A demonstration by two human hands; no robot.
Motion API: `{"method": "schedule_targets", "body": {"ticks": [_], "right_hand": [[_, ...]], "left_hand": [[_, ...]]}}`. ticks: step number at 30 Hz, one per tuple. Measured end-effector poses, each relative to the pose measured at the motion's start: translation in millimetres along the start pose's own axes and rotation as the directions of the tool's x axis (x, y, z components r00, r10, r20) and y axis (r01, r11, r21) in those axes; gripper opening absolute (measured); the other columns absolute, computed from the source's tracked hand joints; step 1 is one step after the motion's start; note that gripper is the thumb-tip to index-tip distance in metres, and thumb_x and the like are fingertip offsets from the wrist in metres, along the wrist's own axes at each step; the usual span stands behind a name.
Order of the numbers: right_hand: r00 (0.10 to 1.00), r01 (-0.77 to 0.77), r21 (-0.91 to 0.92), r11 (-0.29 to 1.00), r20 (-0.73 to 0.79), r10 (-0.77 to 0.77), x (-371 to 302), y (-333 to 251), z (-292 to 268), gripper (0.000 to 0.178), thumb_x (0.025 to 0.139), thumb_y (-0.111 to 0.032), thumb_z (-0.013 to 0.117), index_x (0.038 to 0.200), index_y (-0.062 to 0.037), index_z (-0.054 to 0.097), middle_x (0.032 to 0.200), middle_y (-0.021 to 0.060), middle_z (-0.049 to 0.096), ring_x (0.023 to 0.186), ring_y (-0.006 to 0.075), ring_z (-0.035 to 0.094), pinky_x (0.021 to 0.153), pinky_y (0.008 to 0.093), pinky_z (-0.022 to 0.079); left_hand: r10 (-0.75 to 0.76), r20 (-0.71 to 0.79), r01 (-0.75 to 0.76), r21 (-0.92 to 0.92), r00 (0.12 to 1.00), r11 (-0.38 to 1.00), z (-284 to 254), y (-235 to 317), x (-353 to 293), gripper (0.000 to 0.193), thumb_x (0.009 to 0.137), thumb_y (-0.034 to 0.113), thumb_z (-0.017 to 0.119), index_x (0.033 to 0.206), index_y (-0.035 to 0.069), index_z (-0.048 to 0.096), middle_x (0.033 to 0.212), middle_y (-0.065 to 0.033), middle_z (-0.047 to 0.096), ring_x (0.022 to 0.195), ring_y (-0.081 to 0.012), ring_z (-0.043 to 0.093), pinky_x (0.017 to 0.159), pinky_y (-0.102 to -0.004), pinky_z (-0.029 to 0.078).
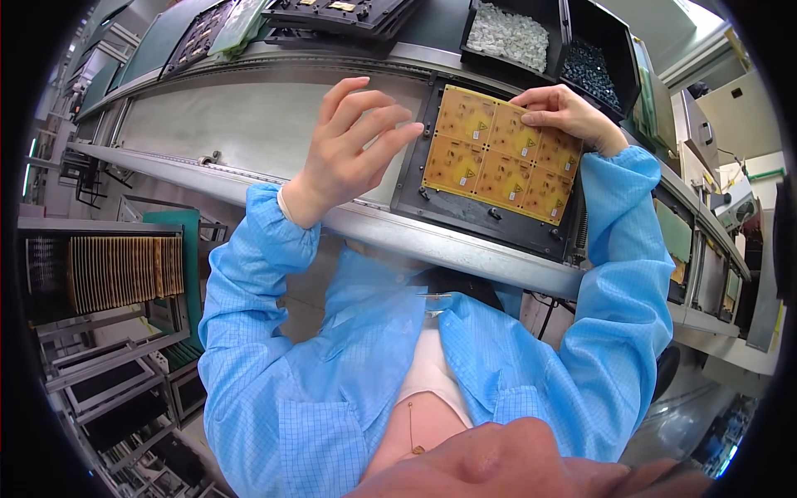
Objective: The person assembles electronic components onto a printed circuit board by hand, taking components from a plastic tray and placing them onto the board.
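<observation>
A yellow-brown circuit board panel, divided into several squares with small printed labels, lies in a black carrier tray on the conveyor. My right hand is at the panel's far edge, thumb over the board and fingers curled at the rim, pinching it. Left of the tray, my left hand is raised over the conveyor's front rail, its fingers spread and nothing in them. The nearest fingertip comes close to the tray's left side in the picture. Both arms wear blue checked sleeves.
Beyond the tray stand a black bin of small white parts and a bin of dark parts. Black trays sit on the far ledge. The metal rail runs in front of me. A rack of boards stands left.
</observation>
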State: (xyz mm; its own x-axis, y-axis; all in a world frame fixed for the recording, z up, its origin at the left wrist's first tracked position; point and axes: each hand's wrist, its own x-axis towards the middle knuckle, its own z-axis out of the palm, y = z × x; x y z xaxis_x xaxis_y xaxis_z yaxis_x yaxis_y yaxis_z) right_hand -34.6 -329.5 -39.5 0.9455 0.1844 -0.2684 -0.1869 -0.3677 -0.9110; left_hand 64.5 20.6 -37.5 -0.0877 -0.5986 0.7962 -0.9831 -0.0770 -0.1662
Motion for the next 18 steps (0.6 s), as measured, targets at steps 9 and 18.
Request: {"method": "schedule_targets", "body": {"ticks": [9, 18], "right_hand": [[0.880, 0.091, -0.739, 0.667, -0.254, -0.401, -13, 16, 53, 0.038, 0.085, -0.013, 0.072, 0.121, -0.0040, 0.063, 0.105, 0.0132, 0.059, 0.100, 0.0308, 0.058, 0.088, 0.0384, 0.050], [0.811, 0.016, -0.841, 0.540, -0.305, -0.499, -87, 13, 92, 0.021, 0.083, -0.004, 0.069, 0.104, -0.0031, 0.067, 0.110, 0.0129, 0.065, 0.111, 0.0332, 0.058, 0.096, 0.0431, 0.047]], "left_hand": [[-0.181, 0.427, 0.304, -0.241, 0.886, 0.922, 39, 4, -6, 0.031, 0.081, 0.013, 0.073, 0.110, 0.008, 0.065, 0.109, -0.0069, 0.064, 0.109, -0.0311, 0.056, 0.099, -0.0452, 0.044], [0.036, 0.494, 0.097, -0.242, 0.869, 0.965, 41, 1, -23, 0.025, 0.088, 0.024, 0.068, 0.109, 0.011, 0.063, 0.118, -0.0025, 0.065, 0.117, -0.0252, 0.054, 0.106, -0.0538, 0.036]]}}
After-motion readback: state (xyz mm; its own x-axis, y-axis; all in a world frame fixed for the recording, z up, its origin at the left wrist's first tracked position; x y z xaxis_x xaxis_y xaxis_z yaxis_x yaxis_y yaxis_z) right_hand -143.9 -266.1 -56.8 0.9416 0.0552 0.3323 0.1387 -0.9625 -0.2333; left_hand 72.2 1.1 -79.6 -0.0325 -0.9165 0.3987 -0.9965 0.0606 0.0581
